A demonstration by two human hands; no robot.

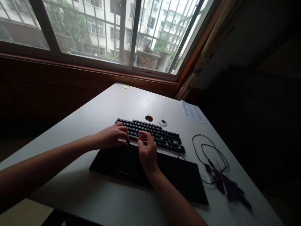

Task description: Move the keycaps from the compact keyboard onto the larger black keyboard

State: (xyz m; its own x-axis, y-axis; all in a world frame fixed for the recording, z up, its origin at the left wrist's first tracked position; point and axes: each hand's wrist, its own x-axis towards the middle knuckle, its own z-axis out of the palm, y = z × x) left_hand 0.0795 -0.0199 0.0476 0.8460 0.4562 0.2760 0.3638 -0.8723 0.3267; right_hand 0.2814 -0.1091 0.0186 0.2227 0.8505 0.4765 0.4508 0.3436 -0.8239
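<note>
My left hand (pixel 113 136) pinches a small black keycap (pixel 128 142) between thumb and fingers, over the back edge of a flat black keyboard body (pixel 178 179). That body lies nearest me, with a cable at its far edge; its surface is too dark to make out detail. Beyond it, rows of black keycaps (pixel 143 127) lie in a keyboard layout on the white table. My right hand (pixel 148 150) is above the body, close to the front rows. Its fingers are curled in toward the thumb; anything between them is too small to make out.
To the right lie a looped black cable (pixel 209 141) and a dark purple cloth (pixel 228 188) with a thin stick on it. A printed sheet (pixel 194 112) rests at the table's right edge. Past the keycaps are a round hole (pixel 149 118) and a ring-shaped cover (pixel 162 122).
</note>
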